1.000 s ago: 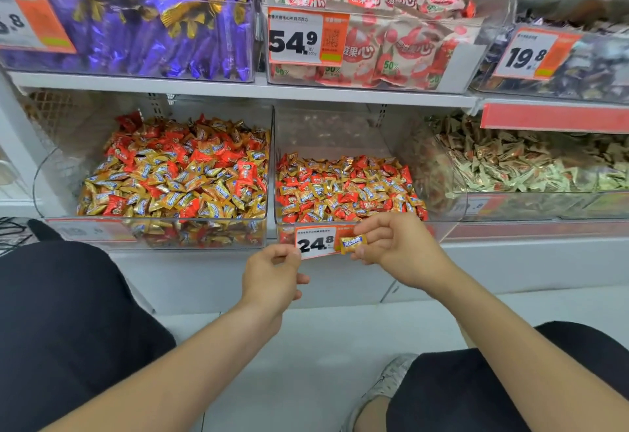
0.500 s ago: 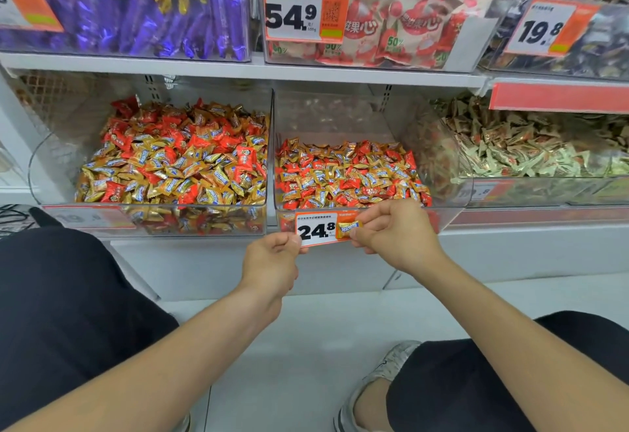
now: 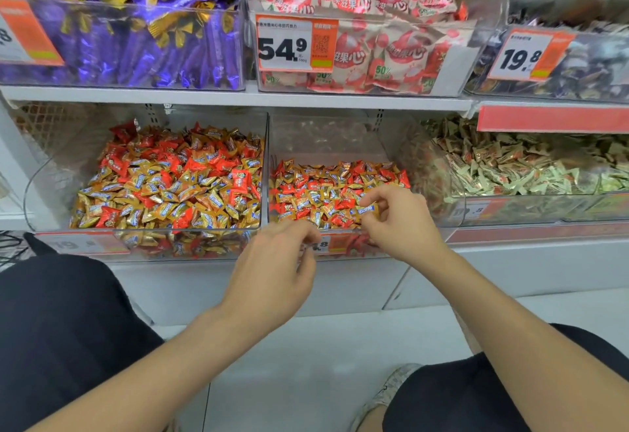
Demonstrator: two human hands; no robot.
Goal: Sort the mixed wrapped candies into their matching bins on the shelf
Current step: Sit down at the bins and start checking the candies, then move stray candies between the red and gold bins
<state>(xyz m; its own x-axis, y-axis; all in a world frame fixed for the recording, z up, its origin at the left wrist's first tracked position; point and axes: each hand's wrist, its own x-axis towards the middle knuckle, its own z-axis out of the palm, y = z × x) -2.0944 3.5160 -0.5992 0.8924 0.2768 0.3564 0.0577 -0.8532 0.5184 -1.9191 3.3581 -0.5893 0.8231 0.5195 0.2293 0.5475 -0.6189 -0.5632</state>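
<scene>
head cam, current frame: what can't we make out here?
1. Head view, middle bin's price tag: the left hand covers its leading digits.
2. Whether the left hand holds anything: motion blur smears its curled fingers.
3. top-left price tag: cut off by the frame's left edge.
4. lower-left bin's tag: washed out, unreadable.
5. Print on the gold candy pinched by the right hand: too small.

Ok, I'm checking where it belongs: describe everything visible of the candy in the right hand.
The candy is small, in a shiny gold wrapper with a blue-and-white band across its middle. It lies roughly level, pinched at its right end by thumb and fingers of the right hand, above the near part of the middle bin, over a mixed heap of gold and red candies. Whether it touches the heap cannot be told.
</scene>
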